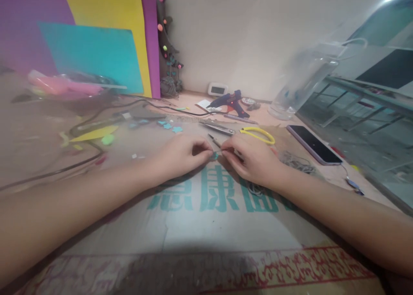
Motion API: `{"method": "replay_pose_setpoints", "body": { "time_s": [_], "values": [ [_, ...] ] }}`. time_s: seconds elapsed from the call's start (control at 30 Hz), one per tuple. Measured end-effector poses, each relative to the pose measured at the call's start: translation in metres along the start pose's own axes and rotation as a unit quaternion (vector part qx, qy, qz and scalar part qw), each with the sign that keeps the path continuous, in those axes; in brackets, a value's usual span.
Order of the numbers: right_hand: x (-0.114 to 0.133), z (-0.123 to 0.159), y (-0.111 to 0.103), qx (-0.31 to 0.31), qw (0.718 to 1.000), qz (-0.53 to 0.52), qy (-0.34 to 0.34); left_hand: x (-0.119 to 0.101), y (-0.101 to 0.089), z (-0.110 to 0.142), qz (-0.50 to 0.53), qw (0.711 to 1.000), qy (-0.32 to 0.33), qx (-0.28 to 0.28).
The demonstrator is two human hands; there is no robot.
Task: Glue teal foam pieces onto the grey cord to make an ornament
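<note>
One small teal piece, low over the table, between the two hands. Left hand: thumb and forefinger pinching the piece at its near edge. Right hand: thumb and forefinger pressed together just beside it; too small to tell what, if anything, lies between the tips. Both forearms reach in from the lower corners.

Close by: slim pointed tool, its tip just beyond the fingers, the rest running under the right hand. Scissors behind that, yellow handles to the right. More teal cut-outs beyond the left hand. Wire tangle right of the right hand.

Farther out: phone, face up, on the right; glue gun on its side toward the wall, red light showing; white clock behind it. Clear jar back right. Yellow piece and green scrap at left, blurred. Coloured sheets upright, back left.
</note>
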State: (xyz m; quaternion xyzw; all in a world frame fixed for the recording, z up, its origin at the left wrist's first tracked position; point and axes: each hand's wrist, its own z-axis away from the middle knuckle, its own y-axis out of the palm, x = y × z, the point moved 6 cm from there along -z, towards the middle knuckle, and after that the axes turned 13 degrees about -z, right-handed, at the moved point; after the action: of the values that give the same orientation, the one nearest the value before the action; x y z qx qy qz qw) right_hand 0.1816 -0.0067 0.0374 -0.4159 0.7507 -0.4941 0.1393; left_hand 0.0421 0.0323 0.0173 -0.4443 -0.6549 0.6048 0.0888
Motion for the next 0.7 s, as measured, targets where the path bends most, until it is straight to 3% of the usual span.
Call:
{"method": "replay_pose_setpoints", "body": {
  "time_s": [0.27, 0.4, 0.53, 0.7],
  "values": [
    [0.001, -0.001, 0.0, -0.017, 0.996, -0.063, 0.056, 0.002, -0.002, 0.0, 0.047, 0.998, -0.03, -0.004],
    [-0.002, -0.002, -0.002, -0.029, 0.981, -0.139, 0.131, 0.002, -0.005, 0.0, 0.048, 0.998, -0.047, -0.016],
    [-0.006, -0.002, 0.004, -0.015, 0.935, -0.295, 0.194, -0.001, -0.01, 0.0, 0.048, 0.997, -0.036, -0.05],
    [-0.011, -0.002, 0.017, -0.018, 0.835, -0.483, 0.262, -0.004, -0.015, 0.001, 0.03, 0.996, -0.026, -0.078]
  ]
}}
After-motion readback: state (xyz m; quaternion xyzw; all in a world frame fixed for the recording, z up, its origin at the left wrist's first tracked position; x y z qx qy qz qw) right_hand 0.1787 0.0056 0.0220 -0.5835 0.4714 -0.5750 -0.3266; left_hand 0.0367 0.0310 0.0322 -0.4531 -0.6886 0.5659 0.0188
